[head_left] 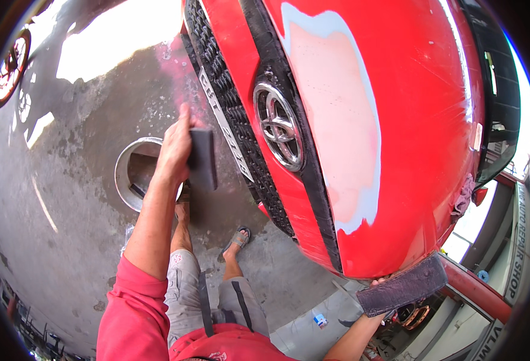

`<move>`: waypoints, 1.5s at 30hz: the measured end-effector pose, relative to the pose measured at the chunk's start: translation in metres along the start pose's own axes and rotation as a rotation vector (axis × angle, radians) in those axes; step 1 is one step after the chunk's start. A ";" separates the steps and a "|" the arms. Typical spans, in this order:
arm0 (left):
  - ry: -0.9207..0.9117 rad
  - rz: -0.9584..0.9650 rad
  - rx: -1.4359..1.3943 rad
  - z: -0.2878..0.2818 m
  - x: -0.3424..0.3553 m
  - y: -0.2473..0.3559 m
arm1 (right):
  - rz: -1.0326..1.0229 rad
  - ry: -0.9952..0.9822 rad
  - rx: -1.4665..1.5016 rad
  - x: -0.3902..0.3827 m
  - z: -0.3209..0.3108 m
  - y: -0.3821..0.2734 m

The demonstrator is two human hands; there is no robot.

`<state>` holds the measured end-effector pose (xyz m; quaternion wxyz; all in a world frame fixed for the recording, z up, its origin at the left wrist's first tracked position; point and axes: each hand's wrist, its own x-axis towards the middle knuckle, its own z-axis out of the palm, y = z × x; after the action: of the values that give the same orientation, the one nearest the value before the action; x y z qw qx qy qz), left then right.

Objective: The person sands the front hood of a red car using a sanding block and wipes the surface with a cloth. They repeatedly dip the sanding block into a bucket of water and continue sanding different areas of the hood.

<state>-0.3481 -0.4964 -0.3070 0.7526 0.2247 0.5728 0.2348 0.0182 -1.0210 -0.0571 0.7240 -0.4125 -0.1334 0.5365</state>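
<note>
My left hand (176, 150) is out over the floor in front of the car, its fingers closed on a flat dark grey sanding block (203, 159). One finger points upward along the hand. At the lower right, my right hand (380, 281) grips a dark, worn strip (402, 285) beside the edge of the hood; the strip covers most of that hand. The red car hood (421, 150) bears a large patch (337, 114) of pale pink with a ragged light blue-grey border. Neither hand touches that patch.
A round white bucket (120, 171) stands below my left forearm, something dark inside it. The car's black grille (216, 60) and chrome emblem (278, 126) face my left hand. A crumpled cloth (462, 197) lies near the windshield. Wet concrete (132, 102) surrounds the bucket.
</note>
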 end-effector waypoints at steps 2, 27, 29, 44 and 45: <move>0.161 -0.075 -0.077 -0.049 0.016 -0.050 | 0.043 -0.030 0.010 0.005 0.001 -0.001; 0.576 -0.014 0.182 -0.151 -0.018 -0.221 | -0.621 -0.378 -1.975 0.026 -0.001 -0.005; 0.517 0.035 0.183 -0.151 -0.013 -0.214 | -0.801 -0.396 -2.139 0.033 -0.006 -0.005; 0.796 0.203 0.491 -0.179 -0.008 -0.186 | 0.141 -0.039 -0.766 -0.023 -0.056 -0.035; 0.811 0.191 0.474 -0.183 -0.008 -0.189 | 0.127 -0.127 -0.577 -0.012 -0.043 -0.032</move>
<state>-0.5093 -0.6381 -0.4603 0.3714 0.3318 0.8349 0.2345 0.0626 -1.0538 -0.0577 0.5323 -0.5743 -0.2991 0.5454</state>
